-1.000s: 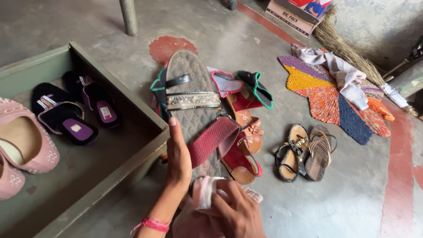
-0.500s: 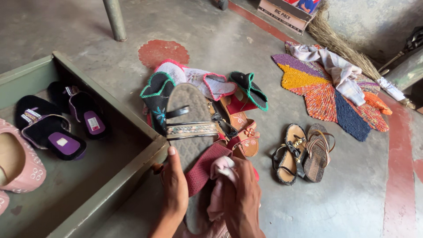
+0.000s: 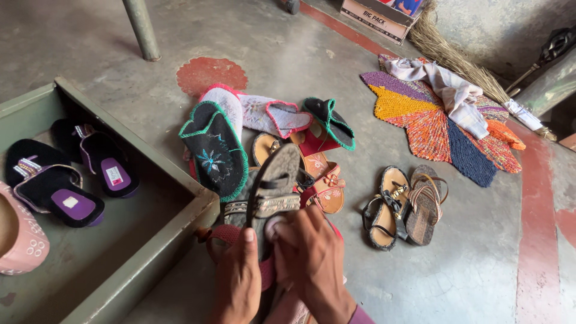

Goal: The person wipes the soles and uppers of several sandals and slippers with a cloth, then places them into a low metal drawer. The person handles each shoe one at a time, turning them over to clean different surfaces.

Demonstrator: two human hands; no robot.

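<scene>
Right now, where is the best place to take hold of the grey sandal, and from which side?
Probably the grey sandal at its near end, from the left, where the left hand already clasps its edge; the right hand presses a cloth on the sole.

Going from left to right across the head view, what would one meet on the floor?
Pink shoe → black and purple slippers in the green tray → black embroidered slipper → brown strappy sandals → multicoloured mat.

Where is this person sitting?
Probably a home's floor or yard: bare concrete floor, a woven mat, a straw broom, and sandals spread about.
</scene>
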